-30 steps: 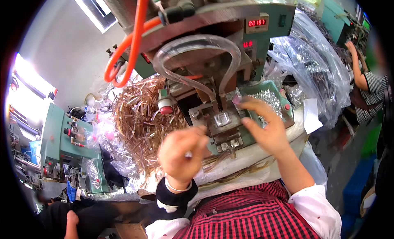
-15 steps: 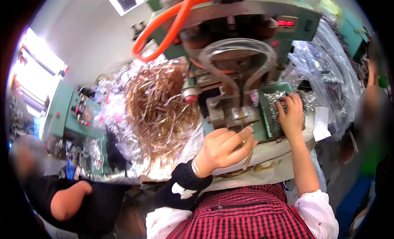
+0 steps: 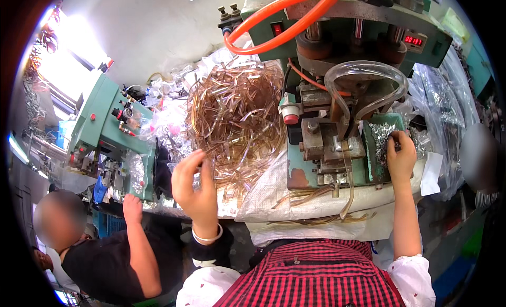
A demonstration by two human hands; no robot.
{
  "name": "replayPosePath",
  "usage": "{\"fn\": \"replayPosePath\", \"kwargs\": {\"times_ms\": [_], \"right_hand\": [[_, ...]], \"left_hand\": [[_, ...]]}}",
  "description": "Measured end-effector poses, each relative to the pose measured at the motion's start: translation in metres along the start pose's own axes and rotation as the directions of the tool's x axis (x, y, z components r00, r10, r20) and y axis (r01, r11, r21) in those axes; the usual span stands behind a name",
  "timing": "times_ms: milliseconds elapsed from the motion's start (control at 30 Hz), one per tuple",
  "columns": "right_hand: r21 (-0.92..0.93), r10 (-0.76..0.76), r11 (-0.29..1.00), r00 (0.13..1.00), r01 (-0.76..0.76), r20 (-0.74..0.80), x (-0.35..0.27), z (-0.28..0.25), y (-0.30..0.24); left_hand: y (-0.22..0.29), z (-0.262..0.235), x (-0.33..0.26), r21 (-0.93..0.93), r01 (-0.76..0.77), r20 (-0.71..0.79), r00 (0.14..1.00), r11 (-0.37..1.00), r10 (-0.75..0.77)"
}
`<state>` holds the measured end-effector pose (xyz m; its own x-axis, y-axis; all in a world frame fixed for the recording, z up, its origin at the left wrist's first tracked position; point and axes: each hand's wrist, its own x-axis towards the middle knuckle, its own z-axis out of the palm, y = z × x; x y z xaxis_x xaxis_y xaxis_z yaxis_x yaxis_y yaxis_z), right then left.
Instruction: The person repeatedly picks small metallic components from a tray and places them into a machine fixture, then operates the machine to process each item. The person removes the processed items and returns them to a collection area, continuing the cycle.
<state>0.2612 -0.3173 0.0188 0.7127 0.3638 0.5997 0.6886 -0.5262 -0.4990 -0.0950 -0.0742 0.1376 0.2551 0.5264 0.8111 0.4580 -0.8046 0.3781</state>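
My left hand (image 3: pixel 196 193) is raised at the near left of a big tangled pile of brownish translucent plastic strips (image 3: pixel 232 117). Its thumb and fingers are apart, and nothing shows between them. My right hand (image 3: pixel 401 158) reaches into a green tray (image 3: pixel 375 172) of small shiny metal pieces (image 3: pixel 383 135). Its fingers are curled together at the pieces; whatever they pinch is too small to make out. Between my hands stands a green press with a metal die block (image 3: pixel 340 151). One plastic strip (image 3: pixel 348 188) hangs from the die over the front edge.
A red button (image 3: pixel 290 118) sits on the press's left side, and a clear looped tube (image 3: pixel 369 69) arches above the die. More strips (image 3: pixel 305 196) lie along the table front. A white paper (image 3: pixel 431 173) is right of the tray. At left, another person (image 3: pixel 121 259) sits by a second green machine (image 3: pixel 97 117).
My left hand has left the strip at the die and moved left toward the pile, its fingers parting. My right hand stays at the tray, its fingers more curled. The view has shifted.
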Motion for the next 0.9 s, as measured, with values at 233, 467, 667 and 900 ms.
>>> {"fn": "replayPosePath", "kwargs": {"times_ms": [233, 467, 667, 900], "right_hand": [[0.271, 0.092, 0.958, 0.996, -0.09, 0.005, 0.002, 0.008, -0.025], [0.413, 0.34, 0.849, 0.939, -0.33, 0.05, -0.032, -0.036, -0.009], [0.599, 0.013, 0.796, 0.992, -0.086, 0.124, 0.003, -0.045, -0.095], [0.839, 0.191, 0.439, 0.946, -0.321, 0.261, -0.001, -0.004, -0.145]], "left_hand": [[-0.084, 0.077, -0.056, 0.647, 0.082, 0.415, 0.796, 0.758, -0.44], [-0.113, 0.081, -0.069, -0.153, 0.583, 0.543, 0.725, 0.798, -0.424], [-0.036, 0.083, -0.033, -0.498, 0.726, 0.683, 0.665, 0.474, -0.301], [0.006, 0.092, -0.038, -0.612, 0.522, 0.404, 0.852, 0.594, -0.333]]}}
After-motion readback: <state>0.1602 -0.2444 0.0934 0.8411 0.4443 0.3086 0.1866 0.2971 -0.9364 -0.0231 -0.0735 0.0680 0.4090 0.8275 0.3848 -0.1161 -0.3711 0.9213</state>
